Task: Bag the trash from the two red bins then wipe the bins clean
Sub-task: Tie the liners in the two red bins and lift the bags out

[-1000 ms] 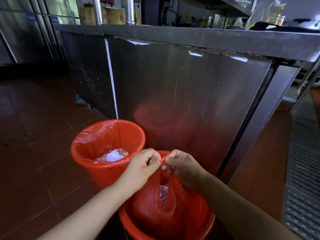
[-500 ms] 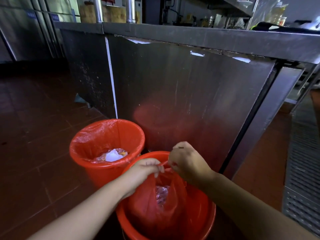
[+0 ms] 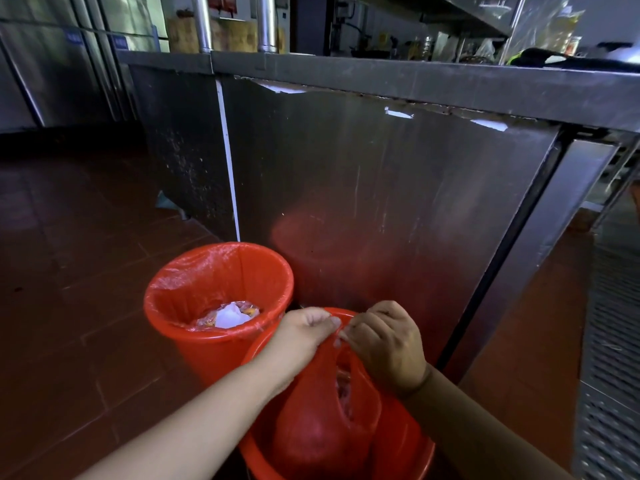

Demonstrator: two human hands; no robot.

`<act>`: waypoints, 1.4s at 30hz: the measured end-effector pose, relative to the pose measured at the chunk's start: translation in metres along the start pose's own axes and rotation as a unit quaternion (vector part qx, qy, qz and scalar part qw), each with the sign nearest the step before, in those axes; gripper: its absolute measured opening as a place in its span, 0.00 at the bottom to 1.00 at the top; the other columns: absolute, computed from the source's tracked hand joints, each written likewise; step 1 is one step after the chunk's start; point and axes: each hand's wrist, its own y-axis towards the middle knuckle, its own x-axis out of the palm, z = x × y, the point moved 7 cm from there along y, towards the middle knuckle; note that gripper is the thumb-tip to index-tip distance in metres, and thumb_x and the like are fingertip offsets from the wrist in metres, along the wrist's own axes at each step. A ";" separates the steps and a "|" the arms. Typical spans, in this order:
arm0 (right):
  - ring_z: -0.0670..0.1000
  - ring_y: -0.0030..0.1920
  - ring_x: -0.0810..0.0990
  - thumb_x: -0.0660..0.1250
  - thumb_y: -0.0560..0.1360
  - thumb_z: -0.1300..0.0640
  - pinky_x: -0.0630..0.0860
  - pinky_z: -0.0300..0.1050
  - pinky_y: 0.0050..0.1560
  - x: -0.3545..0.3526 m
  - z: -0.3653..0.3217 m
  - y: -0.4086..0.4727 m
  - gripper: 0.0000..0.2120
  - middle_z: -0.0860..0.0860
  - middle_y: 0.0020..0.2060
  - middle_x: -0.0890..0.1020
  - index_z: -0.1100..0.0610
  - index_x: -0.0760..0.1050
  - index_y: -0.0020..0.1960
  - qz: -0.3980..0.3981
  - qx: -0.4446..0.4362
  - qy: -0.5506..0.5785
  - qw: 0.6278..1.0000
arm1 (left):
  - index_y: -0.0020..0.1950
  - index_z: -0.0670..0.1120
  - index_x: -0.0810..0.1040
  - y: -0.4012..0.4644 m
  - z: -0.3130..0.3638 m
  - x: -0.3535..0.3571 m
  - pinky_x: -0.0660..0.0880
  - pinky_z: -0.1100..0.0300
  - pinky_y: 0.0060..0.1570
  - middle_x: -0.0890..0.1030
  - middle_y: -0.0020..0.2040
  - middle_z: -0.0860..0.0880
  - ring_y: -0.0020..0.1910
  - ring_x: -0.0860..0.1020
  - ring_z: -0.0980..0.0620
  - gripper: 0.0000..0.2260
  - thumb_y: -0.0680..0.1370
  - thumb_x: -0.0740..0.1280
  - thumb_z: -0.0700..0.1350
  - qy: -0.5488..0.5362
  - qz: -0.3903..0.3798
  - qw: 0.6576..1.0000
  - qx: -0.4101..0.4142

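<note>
Both hands have been drawn back together since a moment ago. Left hand (image 3: 304,332) and right hand (image 3: 384,341) are seen knuckle to knuckle, each pinching the gathered top of the red bag (image 3: 318,417), which is held inside the near bin (image 3: 405,445). Trash (image 3: 230,315) is seen in the lined far bin (image 3: 214,344), just beside, against the steel counter (image 3: 398,202).

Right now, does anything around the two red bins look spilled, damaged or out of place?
No spill shows by either bin. A pale scrap lies on the floor at the counter's foot, and white strips peel along the steel counter's top edge. Both hands, left hand and right hand, pinch the near bag normally.
</note>
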 end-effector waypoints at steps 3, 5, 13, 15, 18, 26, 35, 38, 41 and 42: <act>0.49 0.25 0.72 0.66 0.74 0.52 0.69 0.43 0.36 0.001 0.000 -0.002 0.18 0.48 0.25 0.74 0.56 0.72 0.28 -0.018 0.033 -0.054 0.998 | 0.35 0.47 0.79 -0.009 0.018 -0.006 0.67 0.56 0.38 0.76 0.32 0.48 0.35 0.73 0.54 0.12 0.76 0.64 0.49 0.256 0.090 0.947 0.170; 0.49 0.25 0.70 0.63 0.77 0.51 0.68 0.43 0.35 0.004 -0.003 -0.006 0.19 0.48 0.24 0.72 0.55 0.71 0.28 -0.034 0.037 -0.049 0.998 | 0.36 0.49 0.78 -0.021 0.026 -0.008 0.67 0.60 0.38 0.75 0.32 0.52 0.36 0.73 0.56 0.12 0.74 0.61 0.53 0.300 0.134 0.915 0.234; 0.45 0.31 0.73 0.67 0.76 0.55 0.76 0.48 0.38 0.023 0.037 -0.112 0.12 0.43 0.31 0.73 0.51 0.70 0.35 -0.350 0.275 0.072 0.893 | 0.32 0.49 0.73 -0.023 -0.056 -0.096 0.67 0.55 0.35 0.79 0.31 0.50 0.36 0.78 0.50 0.14 0.78 0.64 0.46 0.356 0.231 0.905 -0.003; 0.45 0.40 0.75 0.64 0.77 0.57 0.75 0.45 0.47 0.036 0.040 -0.115 0.08 0.44 0.39 0.74 0.53 0.73 0.39 -0.343 0.393 0.192 0.831 | 0.30 0.47 0.73 -0.010 -0.056 -0.072 0.66 0.59 0.34 0.76 0.26 0.53 0.29 0.75 0.60 0.16 0.79 0.63 0.41 0.177 0.173 0.969 -0.004; 0.48 0.50 0.79 0.62 0.78 0.62 0.73 0.41 0.57 0.049 0.040 -0.087 0.09 0.51 0.47 0.81 0.53 0.78 0.44 -0.207 0.554 0.392 0.705 | 0.33 0.44 0.70 0.007 -0.044 -0.027 0.75 0.62 0.41 0.71 0.24 0.52 0.37 0.82 0.56 0.16 0.81 0.58 0.38 -0.160 0.107 0.980 -0.046; 0.47 0.24 0.66 0.52 0.81 0.56 0.71 0.44 0.39 0.037 0.072 -0.026 0.20 0.49 0.26 0.67 0.55 0.64 0.31 0.104 0.624 0.695 0.341 | 0.35 0.49 0.64 0.041 0.017 -0.059 0.55 0.70 0.16 0.62 0.21 0.54 0.16 0.58 0.59 0.14 0.82 0.55 0.41 -0.333 0.122 0.934 -0.031; 0.47 0.23 0.64 0.56 0.80 0.60 0.70 0.44 0.30 0.017 0.070 -0.127 0.16 0.51 0.23 0.66 0.57 0.62 0.33 0.094 0.743 0.577 0.326 | 0.38 0.45 0.68 0.009 -0.068 -0.135 0.57 0.72 0.17 0.60 0.30 0.48 0.16 0.60 0.61 0.12 0.82 0.55 0.37 -0.142 0.218 0.958 -0.124; 0.48 0.26 0.68 0.57 0.80 0.59 0.74 0.46 0.34 0.018 0.071 -0.134 0.16 0.51 0.25 0.68 0.58 0.65 0.33 0.059 0.747 0.565 0.346 | 0.36 0.46 0.69 0.002 -0.071 -0.121 0.57 0.71 0.18 0.61 0.29 0.49 0.17 0.59 0.61 0.14 0.82 0.55 0.37 -0.089 0.179 0.969 -0.147; 0.52 0.33 0.79 0.55 0.80 0.59 0.77 0.49 0.44 0.015 0.078 -0.124 0.20 0.53 0.29 0.76 0.59 0.70 0.31 0.009 0.718 0.562 0.411 | 0.35 0.42 0.71 -0.004 -0.061 -0.105 0.55 0.70 0.16 0.66 0.23 0.51 0.16 0.58 0.61 0.14 0.81 0.57 0.37 -0.042 0.105 0.978 -0.174; 0.52 0.38 0.82 0.55 0.80 0.59 0.78 0.48 0.47 0.014 0.081 -0.114 0.19 0.54 0.33 0.79 0.60 0.71 0.32 -0.019 0.697 0.556 0.452 | 0.36 0.41 0.73 -0.007 -0.056 -0.097 0.54 0.70 0.15 0.65 0.21 0.53 0.16 0.57 0.60 0.13 0.80 0.58 0.37 -0.033 0.066 0.979 -0.193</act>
